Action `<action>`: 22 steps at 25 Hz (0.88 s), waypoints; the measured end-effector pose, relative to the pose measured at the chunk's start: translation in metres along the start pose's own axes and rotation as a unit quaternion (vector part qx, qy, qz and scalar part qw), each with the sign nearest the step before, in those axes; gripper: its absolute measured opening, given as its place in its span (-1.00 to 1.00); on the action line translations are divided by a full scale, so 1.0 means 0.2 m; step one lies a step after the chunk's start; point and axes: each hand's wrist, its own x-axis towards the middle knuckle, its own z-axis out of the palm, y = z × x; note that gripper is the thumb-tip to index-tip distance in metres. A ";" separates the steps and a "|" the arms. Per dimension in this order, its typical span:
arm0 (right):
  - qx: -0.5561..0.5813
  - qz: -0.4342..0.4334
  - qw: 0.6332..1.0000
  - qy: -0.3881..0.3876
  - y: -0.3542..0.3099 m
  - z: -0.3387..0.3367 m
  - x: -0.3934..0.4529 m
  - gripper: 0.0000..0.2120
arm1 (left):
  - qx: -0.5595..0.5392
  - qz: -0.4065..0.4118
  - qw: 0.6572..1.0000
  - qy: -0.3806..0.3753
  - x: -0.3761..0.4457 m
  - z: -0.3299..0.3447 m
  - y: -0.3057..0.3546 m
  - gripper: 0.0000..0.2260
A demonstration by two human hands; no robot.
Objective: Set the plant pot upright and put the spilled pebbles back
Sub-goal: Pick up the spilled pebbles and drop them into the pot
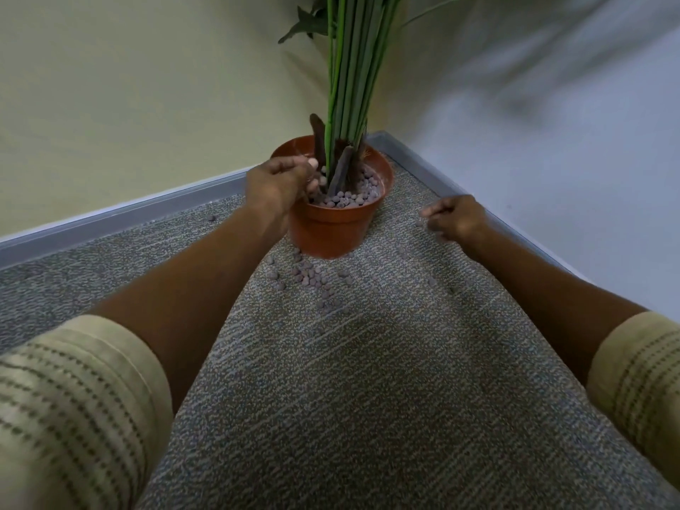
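Observation:
An orange-brown plant pot stands upright on the carpet in the room's corner, with tall green stems rising from it and grey-brown pebbles inside. My left hand hovers over the pot's left rim, fingers curled downward among the pebbles. Spilled pebbles lie scattered on the carpet just in front of the pot. My right hand is low over the carpet to the right of the pot, fingers pinched together near a lone pebble; whether it holds one is blurred.
Grey speckled carpet covers the floor. A grey skirting board runs along both walls, which meet right behind the pot. One stray pebble lies far left near the skirting. Striped sleeves frame the lower corners.

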 end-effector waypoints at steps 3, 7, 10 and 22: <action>-0.206 0.049 0.971 -0.107 0.21 -0.04 0.01 -0.70 | 0.008 -0.004 1.000 0.020 0.01 0.01 -0.03 -0.93; -0.306 0.111 0.929 -0.177 0.34 -0.01 -0.05 -0.49 | 0.039 0.041 0.996 0.072 -0.01 0.00 -0.05 -0.90; -0.172 0.117 0.964 -0.164 0.34 0.04 -0.05 -0.58 | 0.202 0.126 0.956 0.170 -0.03 -0.07 -0.13 -0.86; -0.064 0.015 0.979 -0.191 0.10 0.36 -0.15 -0.86 | 0.729 0.104 0.659 -0.153 -0.07 -0.38 -0.57 -0.59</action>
